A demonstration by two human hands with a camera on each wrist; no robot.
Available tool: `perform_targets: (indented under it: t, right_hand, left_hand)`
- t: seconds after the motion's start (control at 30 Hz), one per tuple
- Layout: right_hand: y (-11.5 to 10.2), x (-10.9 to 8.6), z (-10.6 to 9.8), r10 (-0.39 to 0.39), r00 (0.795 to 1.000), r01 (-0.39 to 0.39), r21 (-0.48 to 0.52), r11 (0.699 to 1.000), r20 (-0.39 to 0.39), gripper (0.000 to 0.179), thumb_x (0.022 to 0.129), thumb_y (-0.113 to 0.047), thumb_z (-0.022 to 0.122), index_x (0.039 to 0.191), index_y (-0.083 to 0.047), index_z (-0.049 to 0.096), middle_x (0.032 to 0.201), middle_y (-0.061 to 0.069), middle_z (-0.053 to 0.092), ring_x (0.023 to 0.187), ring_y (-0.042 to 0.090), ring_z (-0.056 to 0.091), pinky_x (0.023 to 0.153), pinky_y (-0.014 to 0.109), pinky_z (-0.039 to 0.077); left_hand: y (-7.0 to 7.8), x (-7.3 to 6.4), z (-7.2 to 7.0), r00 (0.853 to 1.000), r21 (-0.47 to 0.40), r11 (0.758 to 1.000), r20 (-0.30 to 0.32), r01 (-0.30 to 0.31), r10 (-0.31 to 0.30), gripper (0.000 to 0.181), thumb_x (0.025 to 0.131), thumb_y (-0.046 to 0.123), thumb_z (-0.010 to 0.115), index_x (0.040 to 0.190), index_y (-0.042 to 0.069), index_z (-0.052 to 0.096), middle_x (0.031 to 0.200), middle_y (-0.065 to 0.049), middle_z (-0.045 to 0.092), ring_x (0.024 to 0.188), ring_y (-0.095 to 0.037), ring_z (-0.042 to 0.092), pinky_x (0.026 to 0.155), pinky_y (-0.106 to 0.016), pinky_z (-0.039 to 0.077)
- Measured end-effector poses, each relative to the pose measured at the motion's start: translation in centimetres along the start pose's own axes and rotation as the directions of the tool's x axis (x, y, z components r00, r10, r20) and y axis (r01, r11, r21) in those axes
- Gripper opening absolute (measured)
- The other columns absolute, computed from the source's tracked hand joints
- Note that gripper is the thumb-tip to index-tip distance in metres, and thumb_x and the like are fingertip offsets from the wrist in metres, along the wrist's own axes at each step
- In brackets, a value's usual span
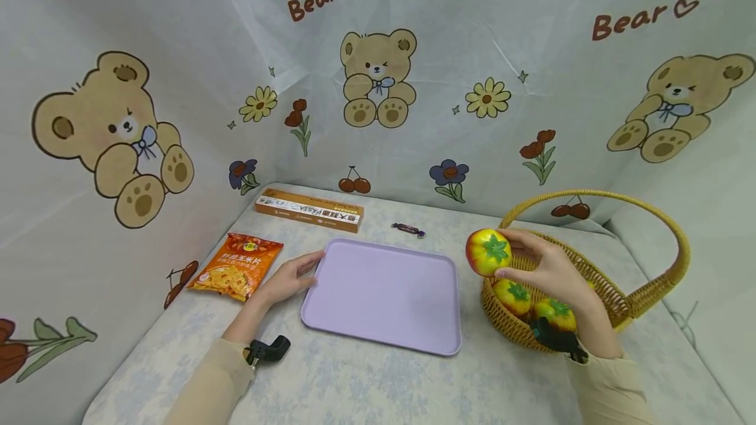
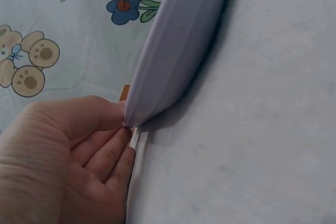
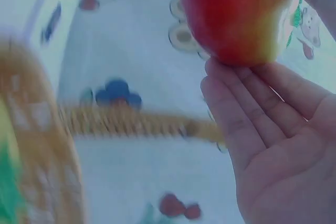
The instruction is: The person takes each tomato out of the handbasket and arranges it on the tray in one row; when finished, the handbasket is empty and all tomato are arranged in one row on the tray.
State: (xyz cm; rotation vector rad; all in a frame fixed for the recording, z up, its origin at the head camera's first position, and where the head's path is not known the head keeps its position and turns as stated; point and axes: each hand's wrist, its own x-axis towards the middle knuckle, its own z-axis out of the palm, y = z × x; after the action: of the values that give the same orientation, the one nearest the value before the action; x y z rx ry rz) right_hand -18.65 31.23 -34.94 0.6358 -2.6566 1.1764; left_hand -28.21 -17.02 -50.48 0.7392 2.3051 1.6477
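Note:
My right hand (image 1: 549, 266) holds a red-and-yellow fruit (image 1: 489, 252) with a green star-shaped top, between thumb and fingers above the near-left rim of a wicker basket (image 1: 614, 300). In the right wrist view, the red side of this fruit (image 3: 236, 17) shows against the fingertips. Other such fruits (image 1: 512, 297) lie in the basket, partly hidden by the right arm. At the left edge of a lilac tray (image 1: 384, 297), my left hand (image 1: 291, 277) pinches the rim; the left wrist view shows the thumb (image 2: 100, 114) against that rim.
Left of the tray lies an orange snack bag (image 1: 239, 266). Behind it are a long brown pasta box (image 1: 310, 210) and a small dark wrapped candy (image 1: 408, 230). The basket's tall handle (image 1: 679, 241) arches up at the right. A bear-printed sheet (image 1: 378, 156) hangs behind the table.

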Motion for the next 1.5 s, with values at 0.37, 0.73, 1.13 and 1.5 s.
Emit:
perform_targets:
  t: [0.37, 0.73, 1.13, 1.5]
  right_hand:
    - [0.8, 4.8, 8.0, -0.075, 0.986, 0.035, 0.258, 0.966, 0.150, 0.061, 0.079, -0.010, 0.077, 0.133, 0.000, 0.050, 0.129, 0.013, 0.054, 0.111, 0.026, 0.056, 0.096, 0.034, 0.046]
    - [1.0, 9.8, 16.6, -0.044, 0.940, -0.078, 0.340, 0.937, 0.337, 0.062, 0.079, -0.016, 0.077, 0.133, -0.001, 0.051, 0.128, 0.011, 0.056, 0.111, 0.023, 0.056, 0.098, 0.036, 0.045]
    - [-0.1, 12.6, 21.5, -0.031, 0.918, -0.098, 0.302, 0.948, 0.395, 0.061, 0.078, -0.026, 0.077, 0.131, -0.005, 0.054, 0.122, 0.007, 0.060, 0.108, 0.019, 0.058, 0.095, 0.034, 0.047]
    - [-0.3, 13.2, 23.9, -0.028, 0.897, -0.114, 0.291, 0.950, 0.441, 0.056, 0.078, -0.018, 0.078, 0.127, -0.001, 0.056, 0.119, 0.007, 0.062, 0.103, 0.018, 0.061, 0.090, 0.027, 0.049]
  left_hand:
    - [3.1, -0.7, 0.2, 0.999, -0.006, 1.000, 0.032, 0.009, -0.009, 0.056, 0.088, -0.010, 0.055, 0.139, -0.014, 0.032, 0.145, -0.030, 0.029, 0.133, -0.042, 0.028, 0.108, -0.050, 0.025]
    - [0.3, 0.3, 0.2, 1.000, 0.012, 1.000, -0.001, 0.016, -0.016, 0.058, 0.088, -0.006, 0.058, 0.142, -0.006, 0.035, 0.148, -0.021, 0.032, 0.135, -0.035, 0.030, 0.109, -0.045, 0.026]
    - [0.4, 0.1, 0.1, 0.999, 0.022, 1.000, 0.041, -0.007, 0.006, 0.058, 0.089, -0.010, 0.054, 0.142, -0.011, 0.030, 0.148, -0.026, 0.027, 0.136, -0.039, 0.025, 0.109, -0.049, 0.021]
    - [0.0, -0.2, -0.4, 0.994, 0.021, 1.000, 0.113, -0.004, 0.002, 0.066, 0.088, -0.002, 0.057, 0.147, -0.002, 0.026, 0.152, -0.019, 0.022, 0.138, -0.036, 0.020, 0.111, -0.048, 0.020]
